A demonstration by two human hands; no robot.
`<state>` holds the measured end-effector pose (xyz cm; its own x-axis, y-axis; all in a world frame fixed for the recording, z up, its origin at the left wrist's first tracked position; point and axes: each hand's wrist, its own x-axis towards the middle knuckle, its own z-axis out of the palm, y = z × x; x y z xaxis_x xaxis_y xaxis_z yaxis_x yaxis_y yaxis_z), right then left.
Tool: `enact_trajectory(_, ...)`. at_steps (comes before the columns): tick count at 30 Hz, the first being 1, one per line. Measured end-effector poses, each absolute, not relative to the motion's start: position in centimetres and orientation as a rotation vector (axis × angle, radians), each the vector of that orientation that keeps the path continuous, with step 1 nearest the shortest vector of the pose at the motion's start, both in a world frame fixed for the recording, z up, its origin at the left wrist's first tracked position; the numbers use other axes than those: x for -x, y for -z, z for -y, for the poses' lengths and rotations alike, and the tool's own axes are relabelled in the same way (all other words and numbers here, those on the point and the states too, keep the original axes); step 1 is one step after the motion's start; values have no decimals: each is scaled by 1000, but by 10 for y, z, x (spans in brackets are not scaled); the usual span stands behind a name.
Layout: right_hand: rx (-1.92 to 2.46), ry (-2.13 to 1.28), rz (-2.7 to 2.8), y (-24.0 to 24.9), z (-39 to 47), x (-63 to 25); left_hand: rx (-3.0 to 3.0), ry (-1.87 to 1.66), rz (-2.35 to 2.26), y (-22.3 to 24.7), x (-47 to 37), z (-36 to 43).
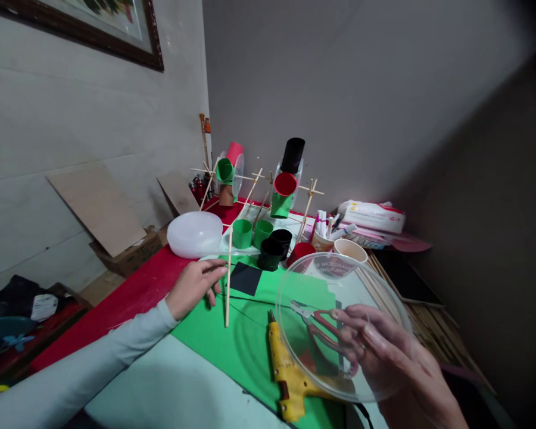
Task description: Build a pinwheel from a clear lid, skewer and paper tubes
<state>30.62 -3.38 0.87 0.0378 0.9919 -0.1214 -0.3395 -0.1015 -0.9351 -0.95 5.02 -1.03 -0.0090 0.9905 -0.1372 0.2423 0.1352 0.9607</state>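
Note:
My right hand (384, 345) holds a clear round plastic lid (290, 357) by its right part. Pliers with red handles (324, 336) and a yellow glue gun (286, 369) show through and beside it. Over the green sheet (218, 339), my left hand (199, 286) has loosely bent fingers, apart, with nothing gripped. Its fingertips are beside a thin wooden stick (228, 286) and a black paper square (245, 279); contact is unclear. Behind stand two stick frames with clear discs carrying coloured tubes, one with a black tube (293, 155), the other with a pink tube (234, 154).
A white translucent bowl (195, 234) lies left of green cups (242, 233), black cups (270, 255) and a red cup (301, 253). Markers fill a paper cup (323, 241) beside another cup (351, 250). A white package (370, 215) and wooden strips (446, 333) are at the right.

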Motion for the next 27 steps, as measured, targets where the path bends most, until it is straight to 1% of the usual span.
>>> enact_trajectory(3,1045,-1390,839,-14,36,-298,-1226,-964,-1378,17,1,-64)
enact_trajectory(7,1000,-1396,819,-22,41,-288,-1144,-1075,-1328,23,-5,-74)
enact_trajectory(13,846,-1433,849,-23,40,-288,-1118,-1147,-1285,21,-3,-69)
enact_trajectory(19,745,-1388,857,-28,42,-290,-1093,-1327,-1247,-1,1,-47)
enact_trajectory(23,759,-1280,843,-31,45,-292,-1108,-1260,-1241,-23,0,-32)
enact_trajectory(27,841,-1054,917,-33,49,-293,-1310,-1155,-1292,-43,-20,-8)
